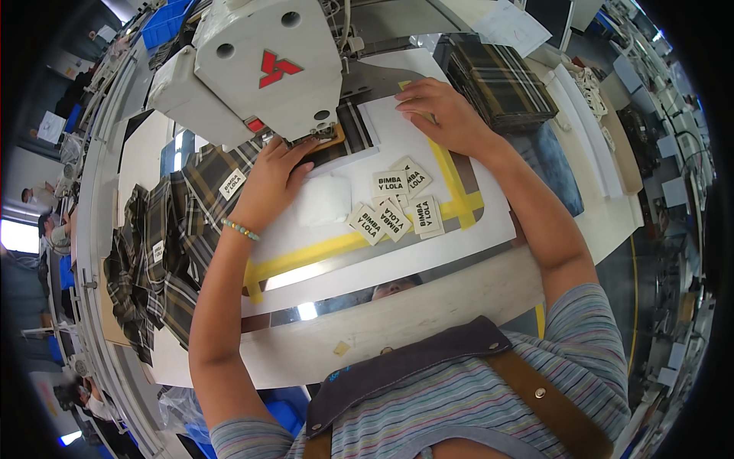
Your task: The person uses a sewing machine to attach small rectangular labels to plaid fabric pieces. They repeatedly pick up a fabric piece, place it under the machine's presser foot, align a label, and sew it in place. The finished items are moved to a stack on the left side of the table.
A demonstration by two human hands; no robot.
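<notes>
My left hand (283, 176) reaches under the head of a white sewing machine (222, 76), fingers extended beside a small tan frame (332, 138) at the presser area, where dark plaid fabric (358, 130) lies. What is under my fingertips is partly hidden. My right hand (436, 115) rests with spread, slightly curved fingers at the top of a white work plate (321, 275) edged with yellow tape. Several square cream labels (390, 183) are scattered on the plate below it. More plaid fabric (153, 268), with labels on it, drapes to the left of my forearm.
A stack of folded plaid fabric (501, 84) sits at the back right, near white papers (511, 27) and long white boards (581, 138). A blue crate (164, 19) is at the back left. Other people (53, 233) are at workstations along the far left.
</notes>
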